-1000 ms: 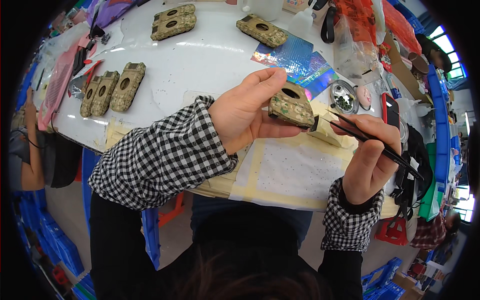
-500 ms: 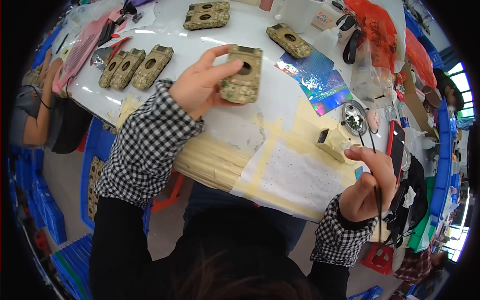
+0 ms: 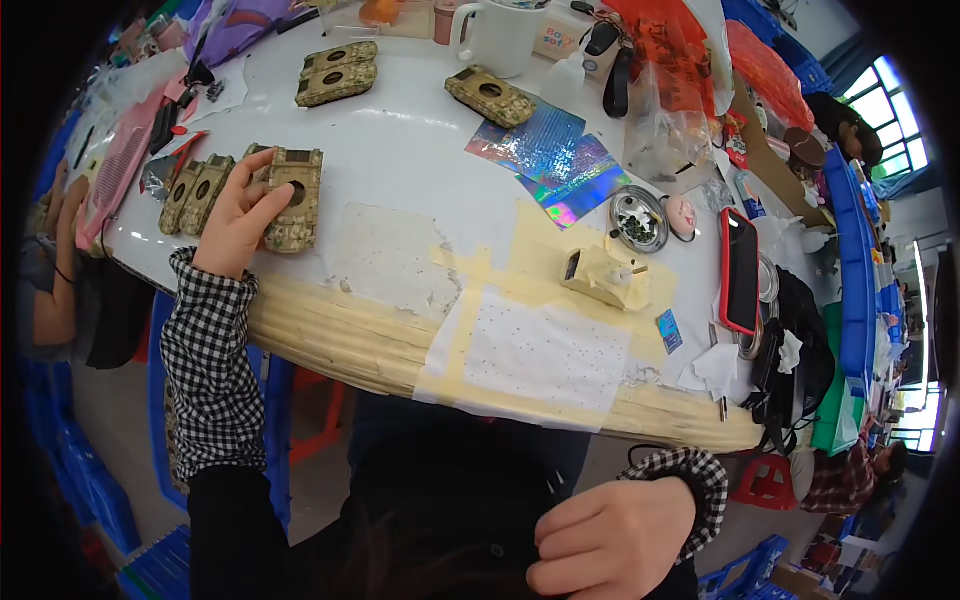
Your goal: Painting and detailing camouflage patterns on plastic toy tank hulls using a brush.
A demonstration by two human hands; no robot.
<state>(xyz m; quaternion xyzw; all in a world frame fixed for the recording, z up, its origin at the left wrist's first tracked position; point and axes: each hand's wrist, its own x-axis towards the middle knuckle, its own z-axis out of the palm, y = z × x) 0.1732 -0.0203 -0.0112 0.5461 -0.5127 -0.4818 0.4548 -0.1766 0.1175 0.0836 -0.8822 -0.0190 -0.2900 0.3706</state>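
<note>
My left hand [image 3: 233,218] grips a camouflage-painted model tank hull [image 3: 295,203] by its left side; the hull lies flat on the white table [image 3: 400,160]. Two similar hulls [image 3: 195,192] lie side by side just left of that hand. My right hand [image 3: 610,540] is low, below the table's front edge near my lap, fingers curled shut, and nothing shows in it. A small tan turret piece [image 3: 606,278] sits on the masking-taped patch, beside a white sheet of paper [image 3: 545,355] taped at the table's front.
Two more hulls [image 3: 335,72] and a single one [image 3: 490,95] lie further back. Holographic sheets [image 3: 555,160], a round tin [image 3: 638,218], a red phone [image 3: 740,270] and a white mug [image 3: 500,35] are about. Another person [image 3: 60,260] sits at the left.
My left hand carried the hull left and down onto the table beside the other two. My right hand dropped from the table's right side to below its edge, and the thin tool is no longer seen.
</note>
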